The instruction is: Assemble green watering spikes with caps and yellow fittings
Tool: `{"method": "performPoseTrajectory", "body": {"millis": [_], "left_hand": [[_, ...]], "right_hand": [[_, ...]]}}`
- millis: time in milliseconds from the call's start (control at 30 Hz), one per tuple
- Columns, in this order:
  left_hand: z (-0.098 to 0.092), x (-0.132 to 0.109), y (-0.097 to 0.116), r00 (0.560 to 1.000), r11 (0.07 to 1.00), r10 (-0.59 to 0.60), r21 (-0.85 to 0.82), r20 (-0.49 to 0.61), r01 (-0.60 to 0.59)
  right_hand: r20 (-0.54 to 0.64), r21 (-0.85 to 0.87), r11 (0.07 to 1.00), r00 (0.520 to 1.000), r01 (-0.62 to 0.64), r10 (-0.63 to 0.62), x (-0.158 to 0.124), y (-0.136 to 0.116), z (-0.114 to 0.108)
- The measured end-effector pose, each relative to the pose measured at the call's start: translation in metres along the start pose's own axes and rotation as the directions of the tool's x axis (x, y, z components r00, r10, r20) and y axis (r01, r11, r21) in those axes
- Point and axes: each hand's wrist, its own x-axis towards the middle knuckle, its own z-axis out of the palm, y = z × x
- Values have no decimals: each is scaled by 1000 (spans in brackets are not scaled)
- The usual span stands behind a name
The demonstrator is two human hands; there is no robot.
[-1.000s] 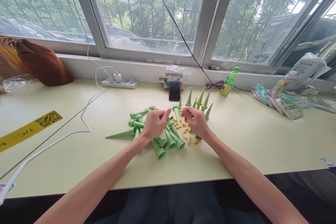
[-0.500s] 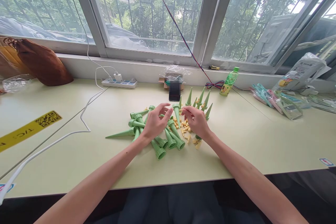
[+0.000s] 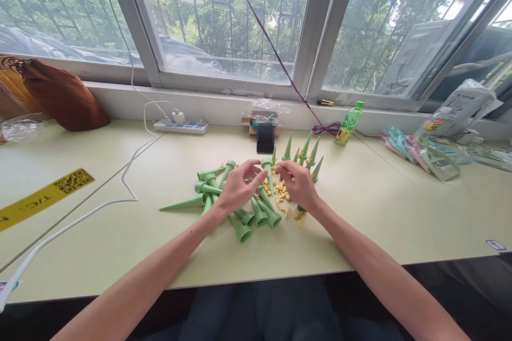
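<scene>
My left hand (image 3: 242, 184) is closed on the collar of a green plastic watering spike (image 3: 269, 175), whose tip points down. Just right of it, my right hand (image 3: 296, 181) is pinched, apparently on a small yellow piece mostly hidden by the fingertips. Under and between the hands lie loose yellow plastic valves (image 3: 285, 197). A heap of green spikes (image 3: 242, 230) spreads around and below my left hand, several with open ends toward me. Beyond my right hand, several green spikes (image 3: 305, 146) stand tip up, some with yellow pieces on them.
A phone (image 3: 265, 144) leans on a small box behind the work. At the back are a green drink bottle (image 3: 349, 123), a power strip (image 3: 182, 126) and a brown bag (image 3: 60, 96). Packaged pastel tools (image 3: 424, 157) lie right; a white cable (image 3: 128, 170) runs along the left.
My left thumb has come in against the green spike, and the spike has shifted slightly left. My right hand stays pinched in nearly the same place.
</scene>
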Motion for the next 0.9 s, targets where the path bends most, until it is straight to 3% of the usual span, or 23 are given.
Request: {"method": "performPoseTrajectory", "body": {"millis": [467,900], "left_hand": [[-5,-1,3,980,998,-1,62,199,-12],[-1,-4,3,982,999,29,-23,188,-25]], "right_hand": [[-40,-21,1000,999,-18,17,1,4,0],[-40,-38,999,999,7,-8,0,3,0]]}}
